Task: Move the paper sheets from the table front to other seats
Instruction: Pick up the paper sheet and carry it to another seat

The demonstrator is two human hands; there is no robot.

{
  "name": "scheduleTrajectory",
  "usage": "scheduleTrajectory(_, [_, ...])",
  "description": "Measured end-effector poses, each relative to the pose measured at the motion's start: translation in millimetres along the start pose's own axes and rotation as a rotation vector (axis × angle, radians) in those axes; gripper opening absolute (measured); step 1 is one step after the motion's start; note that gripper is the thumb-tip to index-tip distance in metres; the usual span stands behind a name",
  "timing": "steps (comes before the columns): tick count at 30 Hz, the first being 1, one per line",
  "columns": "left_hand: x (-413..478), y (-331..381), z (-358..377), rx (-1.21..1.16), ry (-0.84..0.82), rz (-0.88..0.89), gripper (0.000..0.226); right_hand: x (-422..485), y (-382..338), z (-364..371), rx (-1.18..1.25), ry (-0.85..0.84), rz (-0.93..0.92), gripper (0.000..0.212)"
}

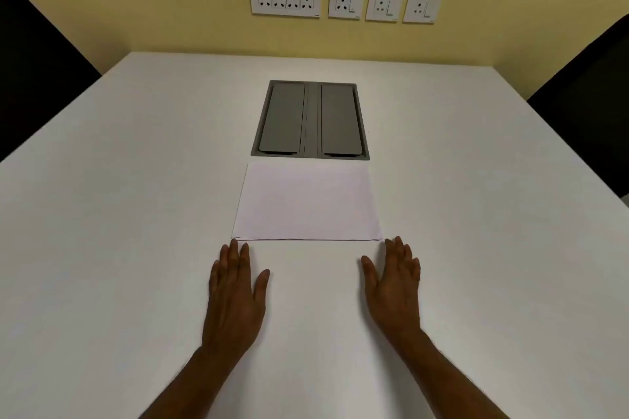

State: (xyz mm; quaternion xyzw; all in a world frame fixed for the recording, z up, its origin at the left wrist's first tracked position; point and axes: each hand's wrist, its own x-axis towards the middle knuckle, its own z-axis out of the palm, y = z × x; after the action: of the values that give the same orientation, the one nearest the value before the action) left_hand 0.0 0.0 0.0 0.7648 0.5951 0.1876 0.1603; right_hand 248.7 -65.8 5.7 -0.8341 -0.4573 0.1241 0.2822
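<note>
A small stack of white paper sheets [306, 202] lies flat on the white table [119, 214], in the middle, squared up. My left hand [235, 296] rests palm down on the table just below the stack's near left corner, fingertips almost touching its edge. My right hand [393, 286] lies palm down below the near right corner, fingertips close to that edge. Both hands are flat with fingers extended and hold nothing.
A grey recessed cable box [310, 120] with two closed lids sits in the table just beyond the sheets. Black chair backs stand at the left [37, 71] and the right [589, 105]. Wall sockets [343, 3] line the yellow wall behind.
</note>
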Motion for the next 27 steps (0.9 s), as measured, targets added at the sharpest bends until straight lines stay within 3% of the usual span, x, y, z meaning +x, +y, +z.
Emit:
scheduleTrajectory(4, [13.6,-1.8,7.8,0.011,0.068,-0.005,0.073,12.5,-4.1,6.5,-0.016,0.056,-0.001,0.066])
scheduleTrajectory(27, [21.5,-6.6,18.1,0.160,0.066,-0.001,0.080,29.9,-14.7,22.0,0.116,0.250,0.099,0.052])
